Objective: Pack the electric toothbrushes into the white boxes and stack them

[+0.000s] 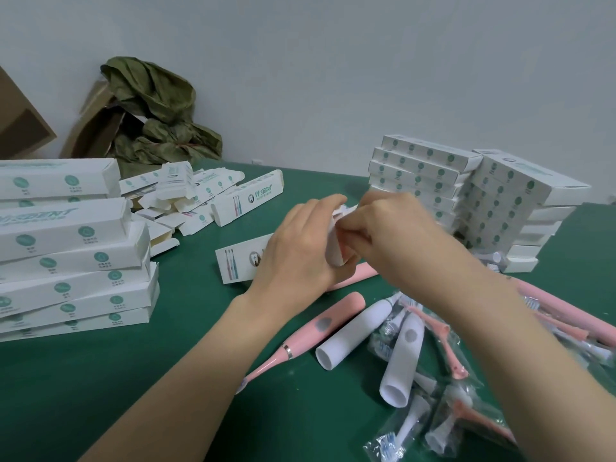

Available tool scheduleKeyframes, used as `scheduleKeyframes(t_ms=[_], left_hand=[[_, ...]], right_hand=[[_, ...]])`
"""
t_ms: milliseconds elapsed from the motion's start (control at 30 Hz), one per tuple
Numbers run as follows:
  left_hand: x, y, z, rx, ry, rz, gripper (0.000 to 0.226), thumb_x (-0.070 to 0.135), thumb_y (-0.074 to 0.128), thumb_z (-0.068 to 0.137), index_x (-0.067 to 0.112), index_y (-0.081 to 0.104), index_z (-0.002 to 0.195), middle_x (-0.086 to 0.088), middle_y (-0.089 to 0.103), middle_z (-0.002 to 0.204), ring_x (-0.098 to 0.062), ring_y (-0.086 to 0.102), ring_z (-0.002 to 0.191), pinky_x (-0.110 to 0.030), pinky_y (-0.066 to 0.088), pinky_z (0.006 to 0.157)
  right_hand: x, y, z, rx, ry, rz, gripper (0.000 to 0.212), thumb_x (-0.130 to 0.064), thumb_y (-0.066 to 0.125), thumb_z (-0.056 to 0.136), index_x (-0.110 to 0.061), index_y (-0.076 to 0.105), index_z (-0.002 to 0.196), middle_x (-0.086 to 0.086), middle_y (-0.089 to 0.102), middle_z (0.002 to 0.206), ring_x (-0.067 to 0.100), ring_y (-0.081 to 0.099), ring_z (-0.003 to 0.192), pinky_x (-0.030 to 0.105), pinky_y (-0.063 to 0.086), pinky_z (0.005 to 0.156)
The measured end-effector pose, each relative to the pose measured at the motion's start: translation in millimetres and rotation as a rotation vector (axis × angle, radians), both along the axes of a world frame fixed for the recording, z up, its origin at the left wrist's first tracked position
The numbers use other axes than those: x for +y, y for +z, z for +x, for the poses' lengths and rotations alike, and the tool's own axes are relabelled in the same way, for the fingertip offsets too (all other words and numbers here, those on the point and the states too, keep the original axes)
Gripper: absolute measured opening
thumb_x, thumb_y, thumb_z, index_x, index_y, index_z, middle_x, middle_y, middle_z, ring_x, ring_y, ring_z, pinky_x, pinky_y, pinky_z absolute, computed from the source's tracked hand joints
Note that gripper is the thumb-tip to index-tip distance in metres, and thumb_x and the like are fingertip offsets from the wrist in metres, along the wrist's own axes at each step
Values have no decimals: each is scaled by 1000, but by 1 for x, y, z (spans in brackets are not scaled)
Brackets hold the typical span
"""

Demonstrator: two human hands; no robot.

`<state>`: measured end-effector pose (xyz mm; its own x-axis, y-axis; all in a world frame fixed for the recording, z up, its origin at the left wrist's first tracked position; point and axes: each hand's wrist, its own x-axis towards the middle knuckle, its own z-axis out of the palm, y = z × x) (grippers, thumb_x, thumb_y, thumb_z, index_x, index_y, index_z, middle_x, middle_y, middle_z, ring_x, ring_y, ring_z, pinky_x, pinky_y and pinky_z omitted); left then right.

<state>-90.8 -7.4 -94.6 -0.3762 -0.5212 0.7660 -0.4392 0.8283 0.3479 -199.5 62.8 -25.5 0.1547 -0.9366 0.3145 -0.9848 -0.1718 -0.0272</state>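
Head view: the left hand [300, 248] and right hand [396, 228] met above the green felt table [166, 378], both clamped on one white cardboard toothbrush box [335, 246] held off the surface. A pink electric toothbrush [320, 328] lay below them beside white cylindrical handles [350, 331]. Stacked white boxes [433, 181] stood behind the right hand.
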Motion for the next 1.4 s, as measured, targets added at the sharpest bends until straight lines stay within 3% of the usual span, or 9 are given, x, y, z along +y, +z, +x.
scheduleKeyframes(t_ms=[233,367,600,767,833,933,1067,1300,1400], left_hand=[[-4,3,3,56,39,0,66,13,82,63,1,54,122,-10,62,112,-30,57,102,-30,40,85],[-4,4,4,48,46,-4,67,14,82,62,2,54,122,-10,62,113,-31,57,103,-28,39,85],[-2,6,4,210,-46,125,60,21,65,68,8,52,125,5,55,113,-6,44,105,0,27,86],[-5,5,4,230,7,46,67,16,80,64,7,53,124,1,58,114,-10,48,104,-3,28,88],[-4,5,4,229,-2,53,68,19,78,65,10,52,127,6,55,113,-7,46,104,1,25,88],[-7,4,7,133,-147,163,83,28,77,64,24,39,138,28,44,113,2,42,110,1,25,91],[-14,1,13,-72,-260,185,104,38,82,60,36,22,144,38,31,120,7,31,118,2,18,94],[-9,4,9,201,-220,133,42,18,73,68,20,55,107,10,58,102,-3,51,95,-14,39,82],[-4,9,5,333,-200,201,33,16,67,67,23,53,96,10,58,95,-6,54,92,-21,42,82]], right_hand=[[-2,-6,-8,-476,8,-120,37,-15,53,90,-20,49,127,-4,58,104,12,56,93,14,38,69],[-10,-13,-8,-880,-53,-298,23,-21,70,83,-17,58,102,-3,68,90,11,69,74,24,54,71],[-21,-45,10,-368,53,-351,31,-26,49,96,-8,73,90,10,54,126,23,41,111,17,24,85],[-18,-30,-6,-497,-73,-555,22,-21,59,92,-14,64,112,5,54,114,22,44,108,5,23,87],[-18,-28,-10,-694,-151,-391,31,-27,58,91,-15,56,119,-2,59,106,13,54,98,15,36,85],[-21,-30,-11,-880,-140,-188,36,-25,44,97,7,60,97,7,56,70,18,50,61,32,40,62],[-19,-26,-9,-875,-103,-222,42,-22,39,99,14,57,87,27,51,71,32,41,63,36,39,59],[-15,-25,0,-990,-22,-216,43,-27,40,99,11,58,90,34,56,81,41,53,71,54,50,75],[-13,-30,12,-1081,18,-220,36,-34,38,100,-14,68,100,4,70,93,21,64,90,50,50,88]])
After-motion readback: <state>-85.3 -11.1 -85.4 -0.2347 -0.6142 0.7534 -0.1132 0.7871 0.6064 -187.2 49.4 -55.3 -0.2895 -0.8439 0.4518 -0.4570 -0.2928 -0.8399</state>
